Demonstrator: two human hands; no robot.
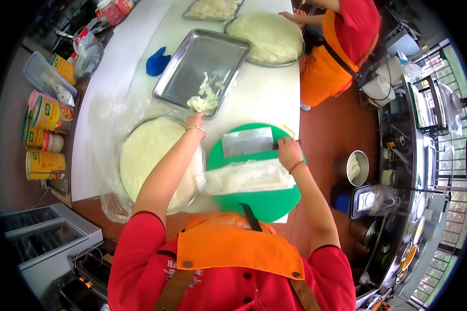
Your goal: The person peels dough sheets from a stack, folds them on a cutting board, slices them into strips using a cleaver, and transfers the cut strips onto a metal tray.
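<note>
My left hand (195,121) reaches to the near edge of a metal tray (192,62). At its fingertips is a clump of pale, thin slices (202,103), with more slices scattered across that end of the tray. The slices hide the fingers, so their grip does not show. My right hand (290,154) is closed around the dark handle of a cleaver (248,142). Its broad blade lies flat over a round green cutting board (228,202). Nearer me on the board is a long white block (249,176), partly under clear plastic.
A round pan of pale dough (153,155) stands left of the board, with plastic film around it. Another large dough pan (267,36) is at the far side, near a co-worker in an orange apron (327,67). A blue cloth (158,61) lies beside the tray; cans (45,165) line the left.
</note>
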